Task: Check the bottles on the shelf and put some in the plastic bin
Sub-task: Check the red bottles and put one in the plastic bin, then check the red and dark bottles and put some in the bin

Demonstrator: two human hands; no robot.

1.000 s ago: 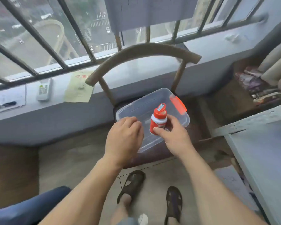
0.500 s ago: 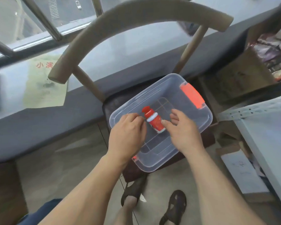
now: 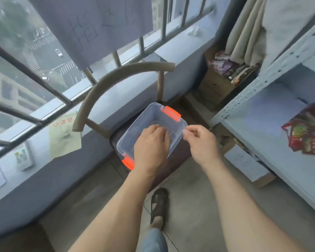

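Nearest us, our left hand (image 3: 151, 146) hovers over the plastic bin (image 3: 147, 122), fingers curled and holding nothing we can see; our right hand (image 3: 200, 142) pinches its near rim; the bin sits on the chair (image 3: 116, 79); no bottle shows; the shelf (image 3: 262, 128) stands right.

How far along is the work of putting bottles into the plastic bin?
Done: the plastic bin stands open on the chair. In hand: the left hand reaches into it and hides part of its floor; the right hand is at its rim. No bottle shows in it. Left: more checking at the shelf.
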